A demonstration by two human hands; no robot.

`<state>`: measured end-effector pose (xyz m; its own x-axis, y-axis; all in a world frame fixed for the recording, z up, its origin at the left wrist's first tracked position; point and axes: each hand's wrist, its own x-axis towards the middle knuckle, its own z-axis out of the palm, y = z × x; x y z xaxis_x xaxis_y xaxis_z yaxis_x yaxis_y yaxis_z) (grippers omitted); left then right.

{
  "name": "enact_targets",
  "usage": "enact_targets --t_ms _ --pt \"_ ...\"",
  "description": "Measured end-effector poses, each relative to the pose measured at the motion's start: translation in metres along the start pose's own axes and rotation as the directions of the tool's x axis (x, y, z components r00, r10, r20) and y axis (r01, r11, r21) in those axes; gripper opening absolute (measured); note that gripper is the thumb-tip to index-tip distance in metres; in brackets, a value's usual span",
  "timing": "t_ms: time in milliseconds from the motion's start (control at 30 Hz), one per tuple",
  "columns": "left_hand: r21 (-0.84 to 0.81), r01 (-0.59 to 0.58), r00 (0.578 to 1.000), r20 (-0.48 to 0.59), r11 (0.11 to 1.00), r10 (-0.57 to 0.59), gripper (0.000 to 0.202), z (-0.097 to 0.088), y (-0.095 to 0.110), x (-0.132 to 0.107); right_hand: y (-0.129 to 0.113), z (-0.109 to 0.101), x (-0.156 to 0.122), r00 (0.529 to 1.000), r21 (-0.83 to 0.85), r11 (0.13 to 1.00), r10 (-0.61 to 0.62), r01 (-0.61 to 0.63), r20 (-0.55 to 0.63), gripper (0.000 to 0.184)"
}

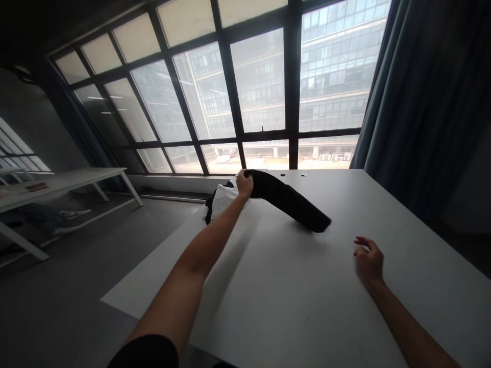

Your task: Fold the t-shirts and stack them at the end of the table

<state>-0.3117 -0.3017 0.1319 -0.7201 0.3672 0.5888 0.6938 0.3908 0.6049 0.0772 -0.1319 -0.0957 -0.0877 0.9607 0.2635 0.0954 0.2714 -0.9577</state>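
Note:
Near the far side of the white table (299, 276), my left hand (244, 184) is closed on one end of a long, folded black garment (287, 198). The garment stretches to the right and slopes down, its lower end close to the tabletop. What kind of garment it is cannot be made out. Just below and left of that hand lies a white and black cloth pile (224, 201), partly hidden by my wrist. My right hand (370, 259) hovers over the right part of the table, fingers loosely curved and apart from the thumb, holding nothing.
Two small round holes are set in the table's far edge. Behind it stands a large window (257, 82) in a dark frame, with a blue curtain (406, 102) at the right. Another white table (76, 181) stands across the grey floor on the left.

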Motion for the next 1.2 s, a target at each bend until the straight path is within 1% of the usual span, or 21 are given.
enact_targets --t_ms 33,67,100,133,167,233,300,367,400,467,533,567,600,633,700,767,800,867,900,1033,1200 --pt "0.008 0.015 0.997 -0.075 1.000 -0.015 0.040 -0.018 -0.004 0.022 0.002 0.002 0.000 1.000 -0.006 1.000 -0.003 0.003 0.026 0.042" --pt "0.017 0.022 0.992 -0.128 1.000 -0.020 0.042 -0.034 -0.009 0.039 0.004 0.004 -0.001 0.999 -0.011 1.000 -0.003 0.004 0.049 0.042" --pt "0.028 0.021 0.988 -0.156 0.999 -0.016 0.045 -0.048 -0.015 0.051 0.005 0.005 -0.001 0.998 -0.020 1.000 0.000 0.002 0.068 0.042" --pt "0.052 0.004 0.990 -0.138 0.999 0.004 0.046 -0.059 -0.022 0.056 0.006 0.006 -0.001 0.996 -0.034 0.999 0.006 -0.003 0.086 0.041" --pt "0.102 -0.031 0.998 -0.057 0.994 0.037 0.048 -0.067 -0.031 0.056 0.007 0.007 -0.001 0.995 -0.056 0.998 0.014 -0.008 0.102 0.041" --pt "0.152 -0.060 0.997 0.052 0.987 0.052 0.051 -0.072 -0.049 0.039 0.009 0.008 0.000 0.991 -0.108 0.994 0.028 -0.013 0.134 0.041" --pt "0.203 -0.065 0.994 0.100 0.977 0.045 0.054 -0.062 -0.064 0.004 0.011 0.009 0.001 0.987 -0.156 0.988 0.023 0.002 0.161 0.041" --pt "0.232 -0.096 0.986 0.158 0.968 0.060 0.051 -0.041 -0.073 -0.043 0.013 0.010 0.001 0.984 -0.198 0.979 -0.017 0.053 0.179 0.038" --pt "0.232 -0.123 0.975 0.211 0.965 0.073 0.049 -0.028 -0.075 -0.069 0.014 0.011 0.001 0.981 -0.220 0.971 -0.055 0.096 0.186 0.036" --pt "0.210 -0.182 0.937 0.334 0.961 0.105 0.045 0.000 -0.076 -0.120 0.016 0.015 -0.001 0.963 -0.269 0.940 -0.151 0.209 0.223 0.033" --pt "0.175 -0.232 0.894 0.427 0.957 0.139 0.045 0.025 -0.076 -0.167 0.016 0.019 -0.006 0.926 -0.341 0.877 -0.244 0.338 0.289 0.035" --pt "0.157 -0.258 0.868 0.471 0.953 0.157 0.046 0.035 -0.075 -0.186 0.015 0.021 -0.009 0.905 -0.392 0.831 -0.275 0.394 0.326 0.038" --pt "0.155 -0.296 0.831 0.529 0.942 0.174 0.049 0.044 -0.075 -0.202 0.014 0.023 -0.012 0.887 -0.452 0.778 -0.290 0.437 0.359 0.042" --pt "0.164 -0.314 0.808 0.564 0.935 0.172 0.050 0.050 -0.076 -0.215 0.012 0.025 -0.016 0.876 -0.515 0.720 -0.290 0.466 0.386 0.046" --pt "0.180 -0.361 0.750 0.639 0.915 0.170 0.051 0.056 -0.078 -0.228 0.007 0.028 -0.022 0.860 -0.614 0.615 -0.245 0.495 0.448 0.053" --pt "0.192 -0.388 0.715 0.680 0.901 0.163 0.051 0.057 -0.081 -0.231 0.002 0.029 -0.027 0.825 -0.646 0.549 -0.157 0.531 0.544 0.055" --pt "0.194 -0.397 0.705 0.690 0.897 0.163 0.051 0.057 -0.082 -0.230 0.000 0.029 -0.029 0.802 -0.648 0.529 -0.110 0.548 0.588 0.055" --pt "0.191 -0.406 0.700 0.693 0.894 0.170 0.051 0.056 -0.085 -0.227 -0.002 0.030 -0.030 0.769 -0.648 0.511 -0.039 0.564 0.639 0.056" --pt "0.188 -0.411 0.699 0.693 0.892 0.176 0.051 0.056 -0.087 -0.226 -0.002 0.030 -0.031 0.763 -0.650 0.509 -0.021 0.564 0.646 0.056" --pt "0.190 -0.418 0.710 0.678 0.888 0.189 0.050 0.059 -0.092 -0.227 0.000 0.031 -0.030 0.766 -0.651 0.514 -0.019 0.559 0.643 0.057" --pt "0.172 -0.411 0.711 0.675 0.895 0.197 0.050 0.059 -0.093 -0.227 0.000 0.030 -0.029 0.774 -0.647 0.525 -0.036 0.553 0.632 0.053"
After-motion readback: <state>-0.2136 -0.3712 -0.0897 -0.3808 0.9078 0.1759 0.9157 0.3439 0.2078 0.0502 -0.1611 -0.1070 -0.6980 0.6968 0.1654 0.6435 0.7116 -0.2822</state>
